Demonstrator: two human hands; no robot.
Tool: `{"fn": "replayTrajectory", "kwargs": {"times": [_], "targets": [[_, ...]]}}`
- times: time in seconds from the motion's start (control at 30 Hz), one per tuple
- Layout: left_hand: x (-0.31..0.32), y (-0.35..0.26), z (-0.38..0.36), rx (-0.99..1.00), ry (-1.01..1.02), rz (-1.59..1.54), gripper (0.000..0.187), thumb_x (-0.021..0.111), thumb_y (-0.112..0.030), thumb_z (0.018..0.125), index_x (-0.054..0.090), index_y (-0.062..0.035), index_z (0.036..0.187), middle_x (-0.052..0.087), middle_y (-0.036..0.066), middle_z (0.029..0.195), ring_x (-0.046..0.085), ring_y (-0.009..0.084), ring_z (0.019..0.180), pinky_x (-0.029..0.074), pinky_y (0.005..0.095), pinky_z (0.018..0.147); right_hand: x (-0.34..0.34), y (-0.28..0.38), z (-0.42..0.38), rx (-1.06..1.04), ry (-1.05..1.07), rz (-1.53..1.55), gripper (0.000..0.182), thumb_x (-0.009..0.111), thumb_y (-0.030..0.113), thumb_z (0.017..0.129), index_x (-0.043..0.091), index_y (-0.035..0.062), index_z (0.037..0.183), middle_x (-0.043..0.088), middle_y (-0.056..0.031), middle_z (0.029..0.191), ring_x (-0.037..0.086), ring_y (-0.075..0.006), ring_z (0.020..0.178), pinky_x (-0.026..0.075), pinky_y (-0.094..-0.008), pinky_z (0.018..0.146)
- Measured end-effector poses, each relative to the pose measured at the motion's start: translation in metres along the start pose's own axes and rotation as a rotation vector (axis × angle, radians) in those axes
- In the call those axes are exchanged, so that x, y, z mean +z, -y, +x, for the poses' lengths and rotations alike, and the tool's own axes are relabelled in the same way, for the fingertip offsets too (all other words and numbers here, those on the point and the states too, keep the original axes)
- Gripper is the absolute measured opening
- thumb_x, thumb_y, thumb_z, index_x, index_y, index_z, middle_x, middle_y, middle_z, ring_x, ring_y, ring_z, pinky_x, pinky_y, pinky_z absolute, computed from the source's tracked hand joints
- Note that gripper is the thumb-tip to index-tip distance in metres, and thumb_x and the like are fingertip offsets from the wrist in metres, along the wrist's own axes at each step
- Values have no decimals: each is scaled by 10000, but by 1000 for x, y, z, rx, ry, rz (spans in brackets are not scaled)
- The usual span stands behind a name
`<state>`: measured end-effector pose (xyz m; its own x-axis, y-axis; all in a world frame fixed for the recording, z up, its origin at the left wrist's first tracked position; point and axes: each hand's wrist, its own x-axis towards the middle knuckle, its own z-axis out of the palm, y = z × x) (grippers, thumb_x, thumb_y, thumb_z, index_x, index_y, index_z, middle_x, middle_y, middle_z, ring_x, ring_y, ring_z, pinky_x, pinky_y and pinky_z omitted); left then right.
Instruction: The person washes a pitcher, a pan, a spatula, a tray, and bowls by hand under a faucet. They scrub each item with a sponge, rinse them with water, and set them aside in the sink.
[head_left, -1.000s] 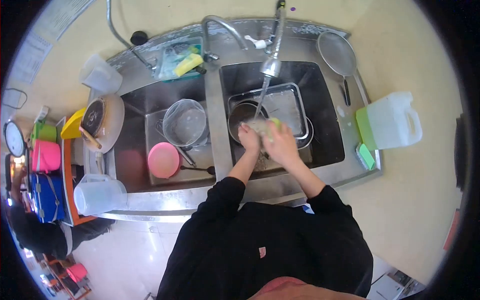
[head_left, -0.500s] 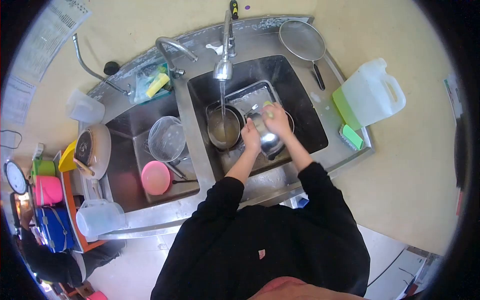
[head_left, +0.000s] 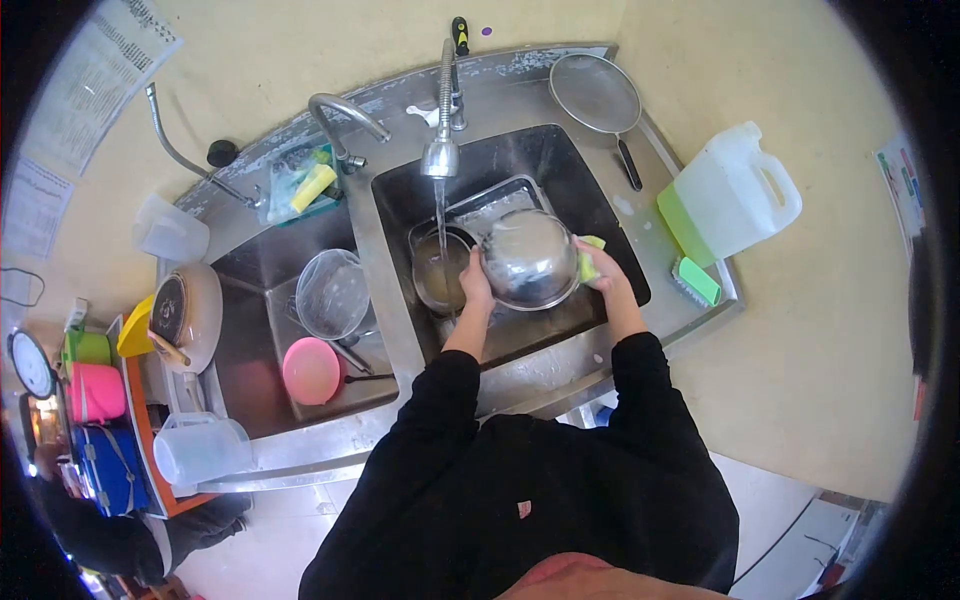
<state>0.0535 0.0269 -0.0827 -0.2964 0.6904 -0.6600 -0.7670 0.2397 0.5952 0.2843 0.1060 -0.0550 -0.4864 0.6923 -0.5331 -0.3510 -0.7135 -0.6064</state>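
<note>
A shiny metal bowl (head_left: pixel 530 258) is held over the right sink basin, its round face turned toward me. My left hand (head_left: pixel 477 284) grips the bowl's left edge. On the opposite edge, my right hand (head_left: pixel 603 270) is closed around a yellow-green sponge (head_left: pixel 591 257) pressed against the rim. Beneath and left of the bowl stands a pot (head_left: pixel 434 275) with cloudy liquid, and water from the spring faucet (head_left: pixel 440 158) runs into it. A rectangular metal tray (head_left: pixel 522 190) lies behind the bowl, partly hidden by it.
The left basin holds a clear round container (head_left: pixel 332 293) and a pink bowl (head_left: pixel 311 371). To the right are a strainer (head_left: pixel 595 93), a jug of green liquid (head_left: pixel 725 195) and a green brush (head_left: pixel 697 282). A pan (head_left: pixel 203 310) and pitcher (head_left: pixel 202 449) stand left. Another person (head_left: pixel 90 530) is at lower left.
The metal bowl has been raised and turned so its round face shows. My right hand has moved from over the bowl to its right edge, and my left hand has shifted left.
</note>
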Motion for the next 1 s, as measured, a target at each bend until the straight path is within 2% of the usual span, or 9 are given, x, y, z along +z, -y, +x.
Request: {"fn": "replayTrajectory", "kwargs": {"times": [0.13, 0.3, 0.43, 0.53, 0.67, 0.7, 0.83, 0.9, 1.0], "targets": [[-2, 9, 13, -125, 395, -202, 576, 496, -527, 807, 529, -52, 1131, 575, 117, 1070, 572, 238, 944, 456, 352, 819, 61, 39, -44, -103, 97, -201, 264, 655, 117, 747, 567, 23, 977, 628, -72, 880, 617, -177, 712, 522, -336, 696], [37, -60, -66, -366, 496, 341, 1039, 541, -733, 611, 202, -114, 1373, 167, 203, 1407, 124, 430, 1287, 261, 643, 909, 105, 38, -72, -458, 338, -1174, 252, 630, -6, 620, 631, -10, 872, 645, -74, 825, 603, -151, 748, 459, -272, 684], [29, -37, -58, -481, 331, 329, 762, 566, -525, 704, 346, -74, 1277, 352, 225, 1280, 298, 403, 1217, 309, 618, 907, 98, 15, -77, -522, 507, -1714, 367, 631, 38, 604, 597, 9, 968, 632, -133, 819, 605, -220, 792, 454, -306, 746], [4, -3, -35, -356, 492, 288, 530, 534, -281, 713, 425, -37, 1171, 456, 208, 1154, 422, 370, 1112, 384, 579, 864, 97, 9, -70, -45, 413, -1605, 293, 643, 194, 700, 608, 16, 932, 620, -176, 818, 602, -289, 782, 460, -336, 744], [1, 25, -21, -161, 315, 444, 479, 462, -139, 680, 420, -31, 1144, 492, 170, 1039, 504, 332, 968, 463, 524, 753, 61, -18, -21, -541, -80, -2089, 318, 491, 274, 823, 555, 9, 986, 570, -163, 920, 550, -280, 878, 421, -378, 792], [4, 23, -29, -124, 320, 467, 513, 454, -125, 675, 391, -56, 1180, 486, 151, 996, 525, 320, 913, 492, 506, 691, 63, -29, -8, -494, -247, -1940, 589, 509, 379, 835, 359, -29, 1232, 487, -217, 1144, 446, -251, 1090, 361, -365, 907], [-6, 13, -24, -103, 366, 487, 598, 433, -76, 668, 313, -117, 1253, 498, 147, 944, 574, 307, 735, 527, 496, 565, 102, -38, -34, 52, 378, -1450, 549, 479, 299, 849, 312, 11, 1286, 340, -225, 1300, 347, -346, 1189, 290, -382, 980], [-3, -8, -53, 26, 324, 470, 514, 427, -69, 666, 370, -31, 1176, 521, 153, 872, 582, 296, 660, 533, 489, 574, 74, -41, -28, -54, 290, -2176, 480, 464, 233, 844, 358, 68, 1282, 285, -189, 1353, 314, -357, 1216, 274, -398, 993], [-4, 8, -43, -97, 295, 489, 362, 422, -66, 672, 446, 26, 1021, 523, 158, 831, 582, 292, 703, 530, 499, 612, 49, -46, -16, -684, 133, -2375, 481, 470, 265, 838, 383, 132, 1292, 213, -171, 1395, 260, -369, 1250, 246, -432, 1010]]}}
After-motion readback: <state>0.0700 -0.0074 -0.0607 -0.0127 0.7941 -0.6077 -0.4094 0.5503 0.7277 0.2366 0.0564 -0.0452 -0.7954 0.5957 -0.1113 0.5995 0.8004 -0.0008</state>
